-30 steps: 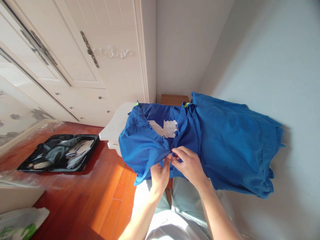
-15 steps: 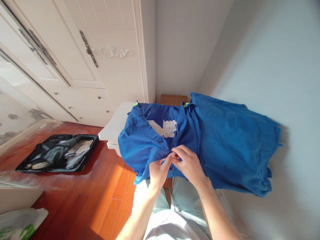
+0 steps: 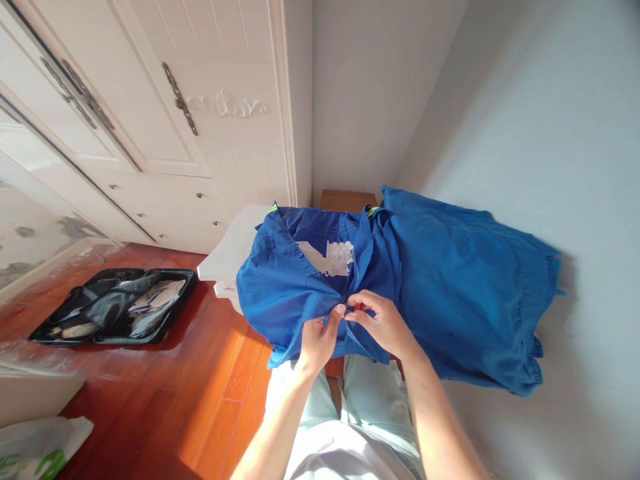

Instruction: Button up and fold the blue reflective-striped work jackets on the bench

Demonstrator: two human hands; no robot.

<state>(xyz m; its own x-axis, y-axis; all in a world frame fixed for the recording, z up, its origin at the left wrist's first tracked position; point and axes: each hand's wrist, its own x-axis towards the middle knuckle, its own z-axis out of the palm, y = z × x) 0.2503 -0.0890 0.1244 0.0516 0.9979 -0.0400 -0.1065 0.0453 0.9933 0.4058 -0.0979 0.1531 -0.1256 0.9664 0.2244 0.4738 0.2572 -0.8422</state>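
A blue garment (image 3: 280, 280) with yellow-green trim lies spread in front of me, its front edges parting over a white patterned patch (image 3: 340, 257). My left hand (image 3: 320, 337) pinches the cloth near its lower front edge. Close beside it on the right, my right hand (image 3: 375, 320) grips the adjoining edge between thumb and fingers. The fingertips nearly touch. A larger blue cloth item (image 3: 465, 287) lies to the right, under or against the garment. Whatever small part sits between the fingertips is too tiny to make out.
Beneath the garment a white surface (image 3: 227, 250) juts out at the left. An open black suitcase (image 3: 115, 307) with clothes lies on the red wooden floor (image 3: 225, 373). White cupboards (image 3: 240, 67) stand behind; a grey wall (image 3: 565, 133) borders the right. A plastic bag (image 3: 45, 447) is at lower left.
My right hand's fingers have shifted slightly and drawn a little apart from my left fingertips. The garment's lower edge beneath my right hand hangs a bit lower.
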